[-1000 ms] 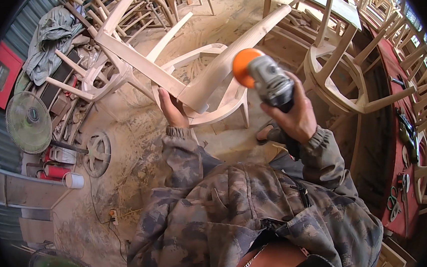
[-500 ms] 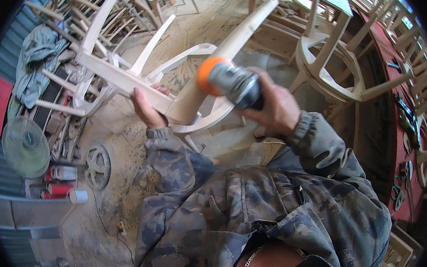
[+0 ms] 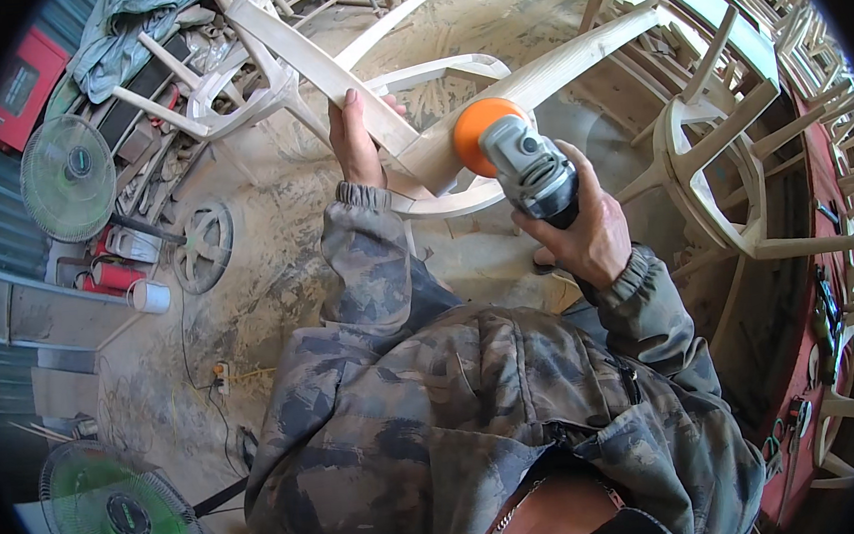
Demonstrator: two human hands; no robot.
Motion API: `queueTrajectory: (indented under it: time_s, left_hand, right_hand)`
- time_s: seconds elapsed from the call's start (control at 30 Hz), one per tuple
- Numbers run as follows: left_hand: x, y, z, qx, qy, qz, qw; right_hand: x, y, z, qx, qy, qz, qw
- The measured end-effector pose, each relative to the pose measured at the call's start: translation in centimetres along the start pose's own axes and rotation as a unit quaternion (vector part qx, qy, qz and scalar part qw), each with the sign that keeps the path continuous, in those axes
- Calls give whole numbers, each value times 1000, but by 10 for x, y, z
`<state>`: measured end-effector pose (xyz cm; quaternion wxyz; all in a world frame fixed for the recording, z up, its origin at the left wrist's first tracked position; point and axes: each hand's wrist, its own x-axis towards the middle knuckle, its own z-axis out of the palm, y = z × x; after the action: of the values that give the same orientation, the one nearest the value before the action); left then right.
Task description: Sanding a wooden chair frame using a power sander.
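My right hand [image 3: 593, 232] is wrapped round the dark body of an angle grinder [image 3: 529, 164] with a grey head. Its round orange pad [image 3: 482, 134] overlaps the broad, pale wooden rail [image 3: 581, 62] of a chair frame, close to a corner joint; I cannot tell whether it touches. My left hand [image 3: 357, 147] grips the narrower wooden piece [image 3: 315, 60] meeting that rail at the corner, thumb on the near face and fingertips showing beyond it. Under them is a curved wooden seat frame [image 3: 462, 202].
Stacked chair frames [image 3: 710, 164] stand at the right, beside a red-topped bench [image 3: 807, 378] with hand tools. At the left are two fans [image 3: 69, 178], a spoked wheel-like base [image 3: 205, 246], a white bucket [image 3: 151, 297] and a power strip with cable [image 3: 222, 376].
The whole view has shifted, so most of the scene sits differently in the picture. The grinder, blurred before, now shows sharply, its pad still near the corner. Both hands keep their grips.
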<state>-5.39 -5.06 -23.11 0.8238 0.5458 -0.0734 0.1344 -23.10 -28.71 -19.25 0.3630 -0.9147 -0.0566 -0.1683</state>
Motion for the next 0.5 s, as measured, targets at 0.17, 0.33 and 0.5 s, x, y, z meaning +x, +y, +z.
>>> queueTrajectory:
  time_s: [0.17, 0.33, 0.5]
  left_hand:
    - [-8, -2, -16, 155, 23, 60, 986]
    - [-62, -21, -10, 198, -54, 61, 977]
    - [-88, -21, -3, 324, -33, 98, 940]
  right_hand:
    - [7, 12, -6, 15, 56, 18, 998]
    - [-2, 52, -23, 289, 181, 154, 927]
    - [-41, 100, -27, 595, 161, 277, 737]
